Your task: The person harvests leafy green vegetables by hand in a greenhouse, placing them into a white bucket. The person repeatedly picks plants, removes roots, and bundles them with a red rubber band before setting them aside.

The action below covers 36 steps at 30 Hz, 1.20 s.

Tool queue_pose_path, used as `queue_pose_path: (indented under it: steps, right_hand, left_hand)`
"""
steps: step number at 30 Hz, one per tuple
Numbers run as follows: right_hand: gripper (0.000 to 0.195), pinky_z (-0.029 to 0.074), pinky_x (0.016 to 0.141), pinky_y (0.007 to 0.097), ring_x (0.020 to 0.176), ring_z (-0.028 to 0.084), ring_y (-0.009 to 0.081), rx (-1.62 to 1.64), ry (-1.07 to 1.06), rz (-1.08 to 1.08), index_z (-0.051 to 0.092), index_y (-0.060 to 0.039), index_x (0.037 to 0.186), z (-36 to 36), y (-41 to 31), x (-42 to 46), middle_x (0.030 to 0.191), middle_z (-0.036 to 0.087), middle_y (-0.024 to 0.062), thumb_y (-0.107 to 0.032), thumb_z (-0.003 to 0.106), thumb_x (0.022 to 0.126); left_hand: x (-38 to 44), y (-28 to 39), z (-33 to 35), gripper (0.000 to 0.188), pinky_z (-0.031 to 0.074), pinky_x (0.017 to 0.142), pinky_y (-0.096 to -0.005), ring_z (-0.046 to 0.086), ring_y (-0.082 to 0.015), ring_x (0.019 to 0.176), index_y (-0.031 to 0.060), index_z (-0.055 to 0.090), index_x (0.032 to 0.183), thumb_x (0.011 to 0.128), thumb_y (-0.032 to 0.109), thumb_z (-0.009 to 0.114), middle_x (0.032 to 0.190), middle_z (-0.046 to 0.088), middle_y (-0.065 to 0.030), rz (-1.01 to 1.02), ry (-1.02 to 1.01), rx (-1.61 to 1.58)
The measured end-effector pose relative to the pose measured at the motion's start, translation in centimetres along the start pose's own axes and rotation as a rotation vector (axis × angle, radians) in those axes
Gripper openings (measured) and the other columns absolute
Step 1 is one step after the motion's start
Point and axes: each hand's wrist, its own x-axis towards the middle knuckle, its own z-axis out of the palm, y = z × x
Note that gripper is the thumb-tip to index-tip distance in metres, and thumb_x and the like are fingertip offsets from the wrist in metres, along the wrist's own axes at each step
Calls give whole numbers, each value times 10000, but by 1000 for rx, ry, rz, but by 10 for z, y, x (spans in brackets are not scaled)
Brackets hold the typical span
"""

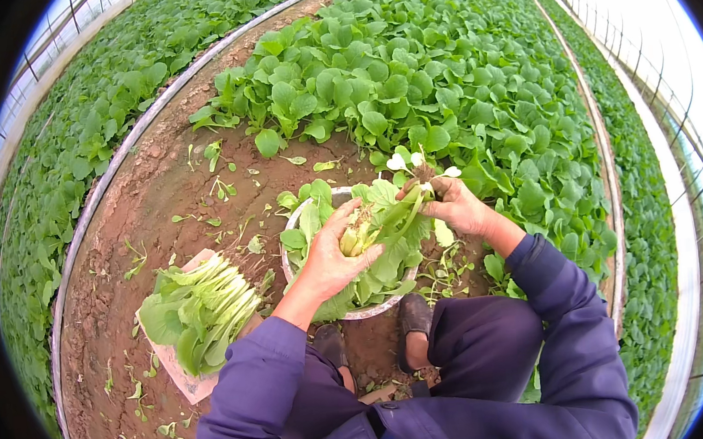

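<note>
My left hand (331, 259) is closed around the root ends of a small bunch of leafy greens (357, 236). To its right, my right hand (455, 205) grips a leafy green plant (410, 206) near its base, with soil-covered roots (424, 171) sticking up above the fingers. Pale leaves stand out beside those roots. Both hands are above a round basin (289, 248) filled with loose green leaves (385, 269). The basin rests on the soil just ahead of my feet, and my hands and the leaves hide much of its rim.
Left of the basin, a neat pile of cut greens (208, 315) lies on a flat board (182, 375). Bare brown soil (142, 203) is strewn with leaf scraps. Dense growing greens (390, 76) fill the bed ahead and right. A pale pipe-like edging (100, 188) curves along the left.
</note>
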Motion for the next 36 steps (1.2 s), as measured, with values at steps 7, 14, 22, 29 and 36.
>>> queue_pose_path:
  steps: [7,14,22,29,36]
  right_hand:
    - [440,439,1045,374,1160,588,211,480,-54,-57,532,-6,1293,56,-31,-6,1263,609,104,-114,679,892]
    - [526,424,1052,401,1156,596,240,653,-147,-79,456,-26,1325,56,-53,-13,1246,613,161,-137,706,876]
    - [185,544,715,305,757,635,161,395,514,-85,558,-16,1124,60,-22,9,815,614,57,-142,554,988]
    - [156,445,596,268,615,487,127,477,576,-67,557,-23,1098,48,-22,17,688,497,2,-126,544,981]
    - [384,462,736,299,762,589,193,-424,641,47,619,-8,1153,2,9,19,755,619,67,-337,464,1027]
  left_hand:
    - [0,21,2,619,404,1049,-341,456,-219,1283,18,582,1277,726,141,836,1401,468,-145,212,-201,96]
    - [-12,33,-4,288,466,744,-401,625,-288,788,61,610,857,649,156,786,837,597,-72,333,82,699]
    - [-13,31,-2,45,429,659,-388,589,-245,733,93,556,768,760,118,592,775,532,-60,649,205,1080]
    - [-15,32,6,50,420,642,-375,574,-220,710,108,540,745,756,134,581,758,514,-50,688,219,1168]
    - [-14,26,-2,47,420,648,-379,574,-220,704,114,542,744,762,129,583,751,513,-50,622,246,1219]
